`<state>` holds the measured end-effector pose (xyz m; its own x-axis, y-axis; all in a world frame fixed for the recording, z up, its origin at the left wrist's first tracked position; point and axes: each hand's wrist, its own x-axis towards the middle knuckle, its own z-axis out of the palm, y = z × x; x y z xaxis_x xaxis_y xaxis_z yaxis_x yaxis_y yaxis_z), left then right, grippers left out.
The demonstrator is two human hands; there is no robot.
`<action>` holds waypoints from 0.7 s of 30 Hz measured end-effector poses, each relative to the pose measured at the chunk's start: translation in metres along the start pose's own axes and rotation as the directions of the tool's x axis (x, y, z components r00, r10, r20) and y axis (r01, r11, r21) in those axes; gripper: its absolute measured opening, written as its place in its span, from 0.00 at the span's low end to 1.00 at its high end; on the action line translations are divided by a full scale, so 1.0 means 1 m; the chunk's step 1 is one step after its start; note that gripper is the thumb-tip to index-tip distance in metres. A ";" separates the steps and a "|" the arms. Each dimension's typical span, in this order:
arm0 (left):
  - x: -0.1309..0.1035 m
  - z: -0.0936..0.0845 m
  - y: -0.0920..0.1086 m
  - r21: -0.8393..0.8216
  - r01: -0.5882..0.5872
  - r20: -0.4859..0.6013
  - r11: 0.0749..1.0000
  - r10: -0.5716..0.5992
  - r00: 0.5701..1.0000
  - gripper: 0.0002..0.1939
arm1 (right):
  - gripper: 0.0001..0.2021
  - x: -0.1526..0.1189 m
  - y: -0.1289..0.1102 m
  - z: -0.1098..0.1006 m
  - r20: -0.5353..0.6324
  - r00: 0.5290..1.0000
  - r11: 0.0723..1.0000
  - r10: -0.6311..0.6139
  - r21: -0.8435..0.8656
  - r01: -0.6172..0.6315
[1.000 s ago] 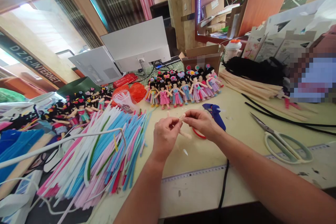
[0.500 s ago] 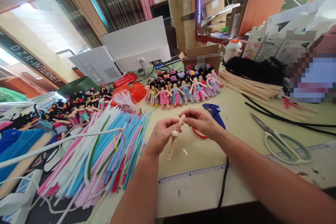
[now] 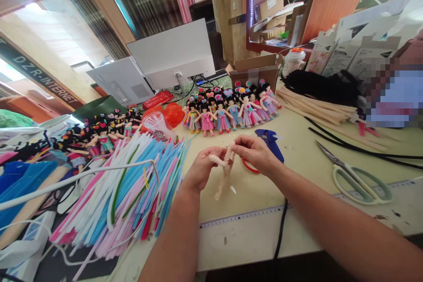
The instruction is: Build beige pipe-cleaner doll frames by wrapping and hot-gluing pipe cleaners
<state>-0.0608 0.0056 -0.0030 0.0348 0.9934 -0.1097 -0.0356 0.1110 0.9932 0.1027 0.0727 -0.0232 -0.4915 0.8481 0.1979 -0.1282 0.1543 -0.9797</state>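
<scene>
A beige pipe-cleaner figure (image 3: 225,168) with several limbs hangs between my two hands above the table. My left hand (image 3: 202,168) is closed on its left side, thumb and fingers pinching near the middle. With fingertips together, my right hand (image 3: 253,152) holds the top of an upper limb. Just behind my right hand lies a blue glue gun (image 3: 271,143), and a red ring (image 3: 250,167) shows partly below that hand. A small white scrap (image 3: 233,189) is on the table under the figure.
Finished dolls (image 3: 220,114) stand in rows behind my hands. Coloured pipe cleaners (image 3: 132,185) are heaped at left. Scissors (image 3: 361,180), black stems (image 3: 346,143) and beige stems (image 3: 317,105) lie at right. A ruler (image 3: 244,216) runs along the front.
The beige figure has turned between my hands, so a limb now points up to the left and its limbs look more spread. My hands have barely shifted.
</scene>
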 end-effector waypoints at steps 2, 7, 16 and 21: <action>0.001 -0.002 -0.001 -0.009 0.004 -0.025 1.000 -0.004 1.000 0.31 | 0.15 0.001 0.001 0.000 -0.067 0.997 1.000 0.028 0.006 -0.028; 0.000 0.000 -0.003 0.067 -0.085 0.004 0.994 0.085 0.996 0.38 | 0.16 0.002 0.002 0.000 -0.153 0.983 0.995 0.100 0.046 -0.094; 0.001 0.012 -0.002 -0.044 -0.018 -0.187 0.999 0.010 0.982 0.15 | 0.15 0.003 0.001 0.000 -0.024 0.997 0.993 0.075 0.090 -0.072; 0.000 0.009 0.000 -0.134 0.053 -0.066 0.990 -0.062 0.996 0.13 | 0.11 0.003 0.001 -0.005 0.027 0.999 0.998 0.029 0.059 -0.030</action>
<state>-0.0523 0.0056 -0.0025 -0.0295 0.9844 -0.1734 -0.1672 0.1662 0.9718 0.1057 0.0780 -0.0238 -0.5177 0.8384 0.1704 -0.1640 0.0982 -0.9816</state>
